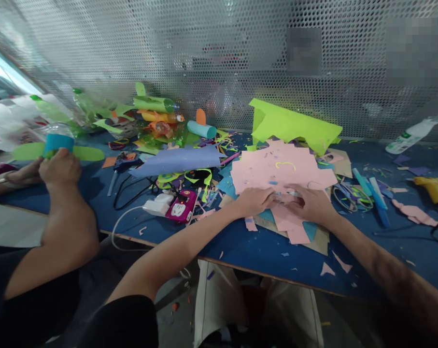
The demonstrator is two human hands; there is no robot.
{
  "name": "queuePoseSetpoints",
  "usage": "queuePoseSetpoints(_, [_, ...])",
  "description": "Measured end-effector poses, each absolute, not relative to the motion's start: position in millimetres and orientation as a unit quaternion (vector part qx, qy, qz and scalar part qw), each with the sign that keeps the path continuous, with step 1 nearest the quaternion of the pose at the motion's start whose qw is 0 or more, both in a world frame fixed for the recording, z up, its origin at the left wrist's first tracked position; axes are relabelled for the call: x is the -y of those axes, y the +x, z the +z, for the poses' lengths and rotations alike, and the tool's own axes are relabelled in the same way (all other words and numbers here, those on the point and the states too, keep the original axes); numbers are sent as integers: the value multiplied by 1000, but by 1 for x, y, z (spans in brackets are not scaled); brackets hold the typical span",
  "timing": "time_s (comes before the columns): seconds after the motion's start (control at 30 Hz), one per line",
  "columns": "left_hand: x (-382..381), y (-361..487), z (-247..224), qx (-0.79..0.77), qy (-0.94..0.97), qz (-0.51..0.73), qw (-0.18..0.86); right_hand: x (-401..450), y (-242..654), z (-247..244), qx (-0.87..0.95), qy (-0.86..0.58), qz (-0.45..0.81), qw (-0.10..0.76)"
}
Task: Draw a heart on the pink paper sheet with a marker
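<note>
Nearest me, at the front edge of the bench (262, 251), my two hands meet over a heap of pink paper sheets (276, 169). My left hand (255, 200) lies palm down, fingers curled onto the near edge of the heap. My right hand (311, 204) comes in from the right, its fingers pinched on something small and pale right at that same edge; I cannot tell what it is. So neither grip is open: the left presses the paper flat, the right is closed in a pinch. The heap lies straight ahead of both hands and spreads away toward the far edge, wider than it is deep. Both forearms reach in low and nearly level, converging at the paper.

Just left of the heap, near the front edge, sit a white charger (158, 205) and a magenta device (181, 206).

Toward the left edge, another person's hand (59, 166) grips a bottle with a blue band (58, 140) and green paper wings.

Farther back, a lime green sheet (294, 125) stands folded behind the pink heap, and a yellow glue gun (434, 189) rests by the right edge.
</note>
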State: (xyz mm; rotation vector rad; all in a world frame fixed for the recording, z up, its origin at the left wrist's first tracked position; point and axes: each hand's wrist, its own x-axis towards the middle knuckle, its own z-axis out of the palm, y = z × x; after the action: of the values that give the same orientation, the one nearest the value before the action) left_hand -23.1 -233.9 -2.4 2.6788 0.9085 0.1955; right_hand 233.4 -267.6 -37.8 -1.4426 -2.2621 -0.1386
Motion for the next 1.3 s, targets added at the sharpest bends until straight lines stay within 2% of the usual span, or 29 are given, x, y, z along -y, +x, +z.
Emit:
queuePoseSetpoints(0.13, [231,-27,0,-341,922,95,160,270,239,-34,820,-509,29,259])
queuePoseSetpoints(0.23, [229,-30,6,-380,912,68,135,272,237,-27,807,-484,106,322])
queuePoseSetpoints(0.37, [227,-32,12,-400,908,62,105,275,227,-16,682,-403,350,500])
queuePoseSetpoints(0.43, [226,-32,13,-402,907,82,91,274,222,-14,604,-336,465,553])
queuePoseSetpoints(0.5, [225,-32,13,-407,905,88,90,273,219,-16,553,-326,508,575])
queuePoseSetpoints(0.6, [225,-32,12,-412,899,95,111,271,216,-23,527,-368,506,575])
queuePoseSetpoints(0.8, [223,-33,10,-425,884,110,159,269,212,-22,544,-406,524,514])
queuePoseSetpoints(0.97, [223,-34,11,-413,888,101,173,271,214,-23,613,-463,459,446])
queuePoseSetpoints(1.17, [222,-35,12,-408,890,90,182,273,216,-30,656,-489,437,374])
queuePoseSetpoints(1.3, [221,-36,12,-406,893,79,179,274,217,-29,706,-504,350,354])
